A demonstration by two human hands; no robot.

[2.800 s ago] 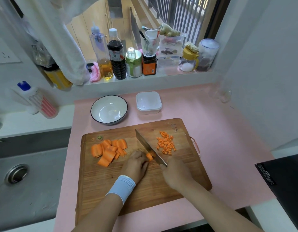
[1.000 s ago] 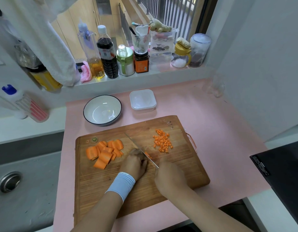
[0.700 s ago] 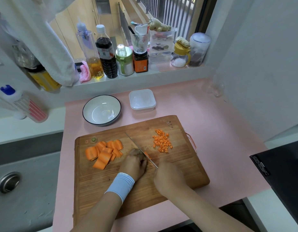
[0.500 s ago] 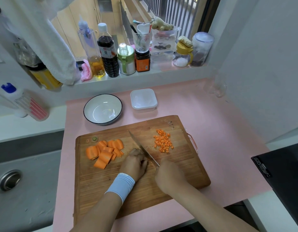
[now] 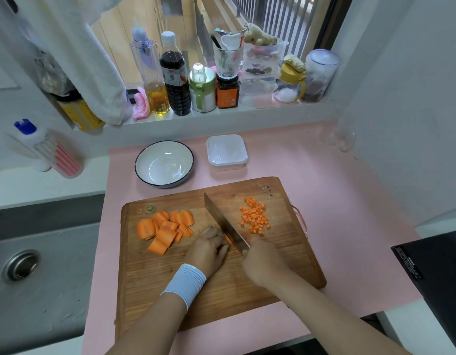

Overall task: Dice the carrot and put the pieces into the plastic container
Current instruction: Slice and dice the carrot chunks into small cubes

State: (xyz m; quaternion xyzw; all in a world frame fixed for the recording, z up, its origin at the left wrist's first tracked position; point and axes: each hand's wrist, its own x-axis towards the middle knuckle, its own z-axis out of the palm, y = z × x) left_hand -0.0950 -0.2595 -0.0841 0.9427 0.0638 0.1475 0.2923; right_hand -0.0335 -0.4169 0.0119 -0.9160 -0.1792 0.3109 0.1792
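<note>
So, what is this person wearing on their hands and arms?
Both arms are bare, with no sleeves in view. The left hand and right hand wear no gloves, and no rings or watch show. The only item is a pale blue ribbed wristband round the left wrist.

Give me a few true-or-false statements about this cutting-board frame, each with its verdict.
1. The plastic container holds diced carrot. False: no carrot shows in it; the dice lie on the cutting board.
2. The right hand grips the knife. True.
3. The left hand rests in the bowl. False: its fingers hold a carrot piece against the blade.
4. Larger carrot chunks lie left of the knife. True.
</note>
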